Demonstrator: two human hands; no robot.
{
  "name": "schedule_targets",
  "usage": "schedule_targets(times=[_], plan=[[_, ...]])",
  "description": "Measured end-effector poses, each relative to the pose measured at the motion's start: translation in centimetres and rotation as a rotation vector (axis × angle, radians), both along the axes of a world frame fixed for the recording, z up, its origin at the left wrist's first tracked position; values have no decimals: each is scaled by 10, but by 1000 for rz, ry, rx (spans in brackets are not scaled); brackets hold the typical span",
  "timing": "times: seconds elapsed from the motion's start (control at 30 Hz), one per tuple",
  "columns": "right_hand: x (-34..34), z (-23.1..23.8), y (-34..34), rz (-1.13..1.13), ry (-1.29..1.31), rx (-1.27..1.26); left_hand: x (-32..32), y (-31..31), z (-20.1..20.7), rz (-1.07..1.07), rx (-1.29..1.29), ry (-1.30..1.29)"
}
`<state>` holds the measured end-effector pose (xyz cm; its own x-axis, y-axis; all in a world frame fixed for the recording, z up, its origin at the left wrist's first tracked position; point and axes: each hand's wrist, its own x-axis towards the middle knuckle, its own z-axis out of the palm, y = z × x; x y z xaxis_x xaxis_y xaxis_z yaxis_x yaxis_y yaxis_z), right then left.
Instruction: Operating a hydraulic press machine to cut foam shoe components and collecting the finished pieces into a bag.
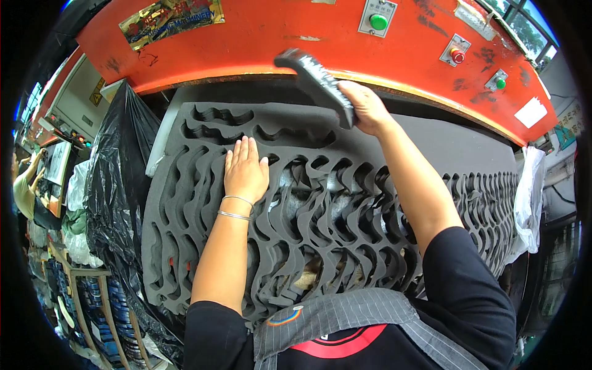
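My left hand (246, 174) lies flat on a dark grey foam sheet (407, 139), its fingers stretched out beside the curved cut-outs. Raised above the far part of the sheet, my right hand (368, 110) grips one end of a thick, curved black piece (317, 80). Shiny streaks run along that piece's side; it is blurred, and its exact kind cannot be made out. Wavy holes cover much of the foam, with thin strips between them. Some strips in the middle look torn or bent.
Beyond the foam stands an orange machine beam (277, 49) with a green button (378, 22) and a red knob (457, 55). Black plastic sheeting (117, 185) hangs at the left, clear plastic (528, 203) at the right. Another person (28, 191) is at the far left, near a rack (92, 273).
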<state>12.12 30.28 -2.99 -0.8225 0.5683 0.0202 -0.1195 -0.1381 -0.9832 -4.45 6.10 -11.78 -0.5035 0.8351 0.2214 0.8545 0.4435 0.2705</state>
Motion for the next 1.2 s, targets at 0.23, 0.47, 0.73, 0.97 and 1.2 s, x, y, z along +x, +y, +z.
schedule_targets(times=[0.23, 0.47, 0.73, 0.97, 1.2], plan=[[55, 24, -96, 144, -177, 255, 66, -15, 70, -276, 843, -1655], [61, -6, -158, 550, -99, 634, 82, -56, 91, -393, 496, -981], [62, 12, -65, 205, -371, 1046, -30, -75, 137, -78, 269, -622], [-19, -8, -3, 214, -545, 1451, -49, 10, 63, -123, 633, -1273], [-14, -42, 20, 85, -328, 1328, -45, 57, 28, -108, 394, -1123]])
